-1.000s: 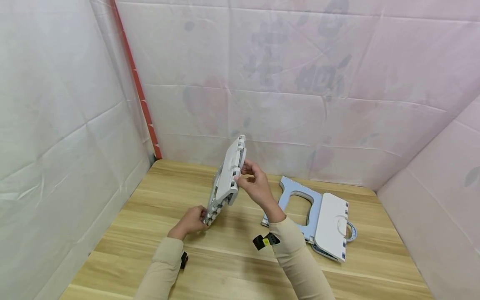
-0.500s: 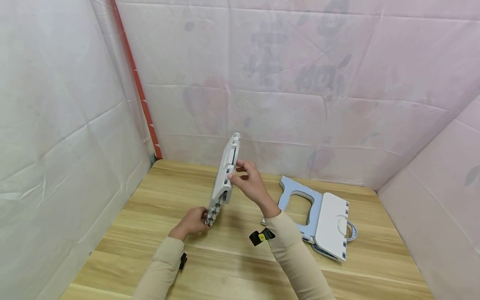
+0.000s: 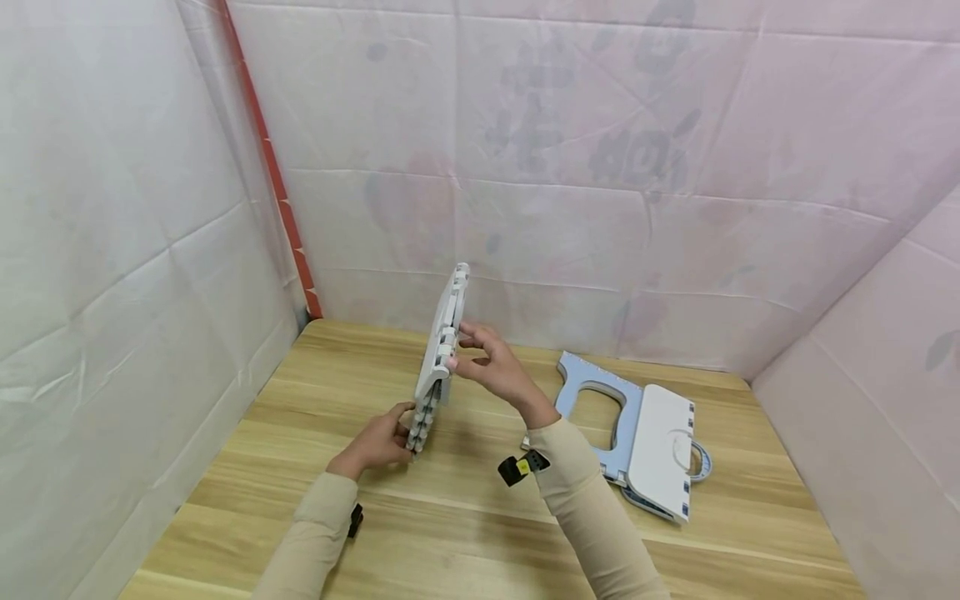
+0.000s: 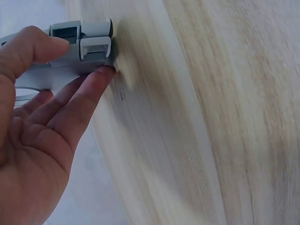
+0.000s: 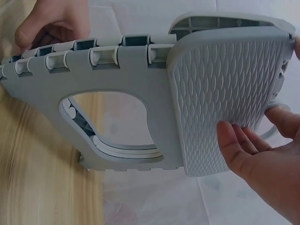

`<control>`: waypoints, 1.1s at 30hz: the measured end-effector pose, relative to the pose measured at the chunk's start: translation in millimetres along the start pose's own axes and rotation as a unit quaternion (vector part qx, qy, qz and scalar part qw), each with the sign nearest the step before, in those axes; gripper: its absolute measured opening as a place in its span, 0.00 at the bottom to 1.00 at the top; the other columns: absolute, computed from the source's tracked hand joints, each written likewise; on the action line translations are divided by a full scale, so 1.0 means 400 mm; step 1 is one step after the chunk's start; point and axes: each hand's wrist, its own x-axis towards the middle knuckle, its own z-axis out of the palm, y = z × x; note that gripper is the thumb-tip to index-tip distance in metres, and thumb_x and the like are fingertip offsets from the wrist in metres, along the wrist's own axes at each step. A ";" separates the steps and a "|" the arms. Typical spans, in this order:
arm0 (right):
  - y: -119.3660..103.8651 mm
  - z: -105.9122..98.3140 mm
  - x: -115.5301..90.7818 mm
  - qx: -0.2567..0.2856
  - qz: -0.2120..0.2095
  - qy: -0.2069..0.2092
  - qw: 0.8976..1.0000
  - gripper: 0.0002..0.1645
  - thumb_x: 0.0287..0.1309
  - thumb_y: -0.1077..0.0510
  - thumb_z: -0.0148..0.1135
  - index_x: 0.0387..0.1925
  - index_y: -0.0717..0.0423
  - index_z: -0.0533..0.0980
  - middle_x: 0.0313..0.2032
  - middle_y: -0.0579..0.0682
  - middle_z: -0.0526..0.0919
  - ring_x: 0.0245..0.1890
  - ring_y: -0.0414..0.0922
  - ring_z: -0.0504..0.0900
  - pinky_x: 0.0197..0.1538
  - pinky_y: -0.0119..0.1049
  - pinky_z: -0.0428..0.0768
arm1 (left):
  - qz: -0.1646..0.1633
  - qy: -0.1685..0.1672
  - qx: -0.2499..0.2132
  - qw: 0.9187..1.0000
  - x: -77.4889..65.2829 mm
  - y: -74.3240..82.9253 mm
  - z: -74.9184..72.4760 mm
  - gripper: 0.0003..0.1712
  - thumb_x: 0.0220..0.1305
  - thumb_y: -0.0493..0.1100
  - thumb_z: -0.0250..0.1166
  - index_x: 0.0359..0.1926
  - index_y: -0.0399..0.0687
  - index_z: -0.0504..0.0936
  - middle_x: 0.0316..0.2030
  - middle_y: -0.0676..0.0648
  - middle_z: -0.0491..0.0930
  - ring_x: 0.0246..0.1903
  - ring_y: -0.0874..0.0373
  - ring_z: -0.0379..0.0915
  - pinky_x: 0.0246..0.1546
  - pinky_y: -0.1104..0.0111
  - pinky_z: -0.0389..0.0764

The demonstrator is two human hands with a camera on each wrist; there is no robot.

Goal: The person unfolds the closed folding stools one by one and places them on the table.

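A grey-white folding step stool (image 3: pixel 435 354), folded flat, is held on edge over the table and leans slightly right at its top. My left hand (image 3: pixel 377 439) pinches its lower end; in the left wrist view the thumb lies on the hinged edge, with fingers (image 4: pixel 75 105) underneath. My right hand (image 3: pixel 497 371) grips the edge of the top panel. In the right wrist view its fingers (image 5: pixel 234 145) touch the textured grey panel (image 5: pixel 211 89), beside the leg frame (image 5: pixel 161 112) with its large oval opening. The panel's other face is hidden there.
A second folding stool (image 3: pixel 662 454), white and light blue with a round handle, lies flat at the right of the wooden table (image 3: pixel 255 475). Pale sheeting (image 3: pixel 555 208) walls off the back and both sides.
The held stool has swung left and turned more edge-on to the head view. My right hand moved left with it, and my left hand shifted slightly left. The blue stool stayed put.
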 end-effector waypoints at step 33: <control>-0.010 0.081 0.056 -0.080 -0.031 -0.031 0.996 0.58 0.40 0.59 0.75 0.70 0.55 0.52 0.62 0.57 0.56 0.55 0.50 0.66 0.50 0.39 0.73 | 0.015 0.001 0.026 1.000 -0.007 -0.014 -0.019 0.35 0.41 0.29 0.71 0.54 0.31 0.69 0.34 0.44 0.78 0.32 0.54 0.77 0.35 0.62 0.78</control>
